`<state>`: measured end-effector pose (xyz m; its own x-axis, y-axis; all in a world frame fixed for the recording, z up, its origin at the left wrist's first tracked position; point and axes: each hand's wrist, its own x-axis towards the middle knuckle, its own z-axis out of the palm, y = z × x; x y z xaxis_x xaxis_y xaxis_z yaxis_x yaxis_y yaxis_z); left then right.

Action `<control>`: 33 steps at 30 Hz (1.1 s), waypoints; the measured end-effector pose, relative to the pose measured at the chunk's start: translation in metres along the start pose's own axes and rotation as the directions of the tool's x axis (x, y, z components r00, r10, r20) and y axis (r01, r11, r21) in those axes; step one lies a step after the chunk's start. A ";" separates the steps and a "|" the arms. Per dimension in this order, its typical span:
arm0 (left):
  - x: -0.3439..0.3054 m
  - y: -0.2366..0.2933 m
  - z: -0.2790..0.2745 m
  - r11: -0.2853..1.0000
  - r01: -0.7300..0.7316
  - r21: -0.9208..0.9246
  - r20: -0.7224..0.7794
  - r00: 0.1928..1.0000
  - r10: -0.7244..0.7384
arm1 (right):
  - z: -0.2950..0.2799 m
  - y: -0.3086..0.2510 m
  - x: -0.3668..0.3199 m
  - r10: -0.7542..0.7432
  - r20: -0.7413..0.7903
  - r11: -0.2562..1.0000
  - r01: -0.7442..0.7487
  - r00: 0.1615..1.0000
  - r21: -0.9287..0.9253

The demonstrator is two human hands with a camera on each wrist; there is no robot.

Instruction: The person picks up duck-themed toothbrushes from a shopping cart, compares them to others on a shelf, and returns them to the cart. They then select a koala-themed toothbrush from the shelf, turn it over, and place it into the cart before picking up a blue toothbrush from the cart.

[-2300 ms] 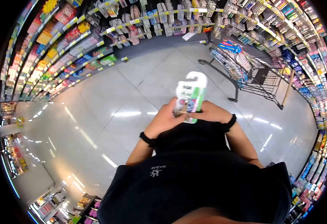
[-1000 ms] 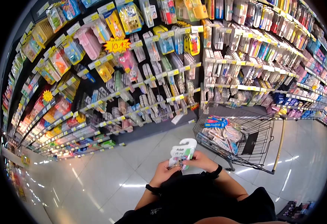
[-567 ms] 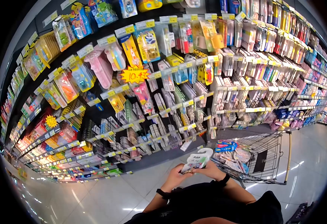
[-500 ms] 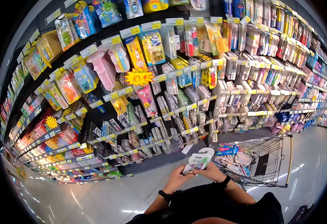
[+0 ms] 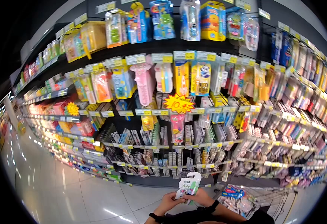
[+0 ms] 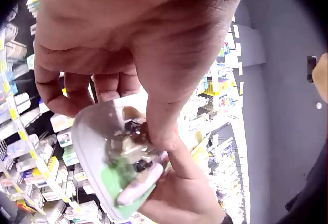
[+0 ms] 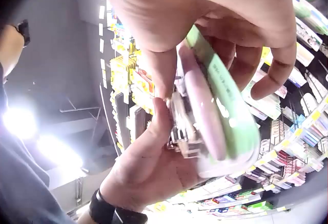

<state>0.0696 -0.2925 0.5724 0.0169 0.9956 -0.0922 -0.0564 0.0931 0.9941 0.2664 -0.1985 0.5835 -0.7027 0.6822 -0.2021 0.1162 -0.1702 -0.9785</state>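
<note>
Both hands hold a white and green blister pack (image 5: 189,183) with a hook-shaped hanger at its top, low in the head view. My left hand (image 5: 170,201) pinches its left edge, thumb across the front. On the other edge my right hand (image 5: 203,197) grips it, and the two thumbs meet over the clear plastic. A long pale pink piece (image 7: 202,103) and small metallic parts (image 7: 179,124) show under the plastic in the right wrist view. The left wrist view shows the clear blister (image 6: 115,147) from close by; its exact contents I cannot tell.
Ahead stands a long shelf wall hung with packaged goods, including a pink pack (image 5: 144,84) and a starburst price sign (image 5: 179,103). A wire shopping cart (image 5: 279,203) holding several packs (image 5: 238,203) stands at the right. Tiled floor (image 5: 68,194) runs along the left.
The head view has tilted up from the floor to the shelves and swung left. Hands and cart now sit lower in the picture. Both hands have kept hold of the blister pack.
</note>
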 end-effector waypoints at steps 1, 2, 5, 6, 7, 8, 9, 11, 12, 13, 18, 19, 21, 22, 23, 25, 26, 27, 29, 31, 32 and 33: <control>0.000 -0.007 0.000 1.000 -0.010 -0.006 -0.030 0.999 0.010 | -0.002 -0.009 0.001 -0.002 0.029 1.000 0.002 1.000 -0.014; -0.002 -0.003 0.002 1.000 -0.005 0.016 -0.057 0.998 0.006 | -0.003 -0.017 0.003 -0.007 0.045 0.999 0.005 0.999 0.044; 0.000 -0.017 0.013 0.999 0.014 0.039 -0.131 0.991 -0.008 | -0.009 -0.019 0.009 -0.016 0.068 0.996 0.010 0.998 0.091; -0.001 -0.025 0.019 0.999 0.025 0.040 -0.164 0.986 -0.018 | -0.011 -0.017 0.008 -0.022 0.058 0.997 0.018 0.998 0.081; -0.003 -0.031 0.024 0.999 0.025 0.027 -0.185 0.982 -0.020 | -0.013 -0.016 0.007 -0.013 0.080 0.998 0.007 0.997 0.070; -0.003 -0.031 0.027 0.999 0.009 0.047 -0.185 0.983 0.000 | -0.016 -0.015 0.007 -0.007 0.096 0.997 -0.001 0.995 0.080; -0.003 -0.019 0.030 0.998 -0.008 0.069 -0.183 0.983 0.021 | -0.021 -0.014 0.008 -0.002 0.112 0.996 -0.008 0.994 0.090; -0.009 -0.003 0.039 0.981 -0.066 0.181 -0.191 0.976 0.101 | -0.031 -0.004 0.008 0.015 0.172 1.000 -0.018 0.985 0.021; -0.010 -0.001 0.044 0.974 -0.078 0.213 -0.202 0.972 0.122 | -0.032 -0.004 0.007 -0.042 0.185 0.999 0.037 0.982 0.028; -0.010 0.000 0.046 0.965 -0.088 0.247 -0.213 0.967 0.143 | -0.034 -0.005 0.006 -0.099 0.200 0.995 0.093 0.975 0.040; -0.020 0.011 0.059 0.908 0.002 0.418 -0.252 0.961 0.114 | -0.043 -0.001 0.000 -0.090 0.299 0.995 0.071 0.950 0.072; -0.021 0.011 0.061 0.896 -0.018 0.444 -0.230 0.964 0.133 | -0.045 -0.002 -0.002 -0.070 0.328 0.995 0.044 0.942 0.085; -0.024 0.007 0.065 0.923 -0.064 0.380 -0.227 0.961 0.160 | -0.050 0.000 -0.007 -0.036 0.365 0.996 0.003 0.930 0.089; -0.022 0.004 0.067 0.947 -0.120 0.299 -0.204 0.961 0.186 | -0.053 0.004 -0.007 -0.004 0.387 0.997 -0.026 0.922 0.074; -0.022 0.002 0.069 0.961 -0.175 0.213 -0.182 0.959 0.215 | -0.056 0.005 -0.010 0.028 0.406 0.997 -0.056 0.914 0.058; -0.019 0.005 0.068 0.967 -0.146 0.207 -0.154 0.972 0.179 | -0.058 0.001 -0.010 0.076 0.423 0.997 -0.079 0.903 -0.011; -0.019 0.003 0.069 0.970 -0.176 0.166 -0.168 0.965 0.203 | -0.057 0.001 -0.010 0.036 0.460 0.996 0.003 0.887 -0.084; -0.020 0.000 0.071 0.972 -0.202 0.120 -0.182 0.958 0.221 | -0.057 0.001 -0.013 0.004 0.498 0.985 0.083 0.867 -0.152; -0.022 0.003 0.070 0.998 -0.060 0.006 -0.159 0.985 0.060 | -0.060 0.025 -0.008 -0.129 0.560 0.932 0.292 0.818 -0.212; -0.026 0.003 0.070 0.995 -0.075 -0.062 -0.135 0.989 0.066 | -0.056 0.020 -0.016 0.167 0.554 0.980 -0.074 0.816 -0.186; -0.027 -0.001 0.068 0.991 -0.041 -0.125 -0.116 0.993 0.026 | -0.049 0.017 -0.020 0.152 0.526 0.987 -0.099 0.837 -0.127; -0.031 0.000 0.063 0.983 -0.005 -0.186 -0.094 0.996 -0.012 | -0.042 0.017 -0.023 0.137 0.496 0.991 -0.121 0.857 -0.065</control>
<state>0.1321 -0.3241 0.5790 -0.0759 0.9911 -0.1096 -0.2412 0.0884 0.9664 0.3138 -0.1867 0.5698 -0.9348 0.2088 -0.2874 0.2454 -0.2053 -0.9474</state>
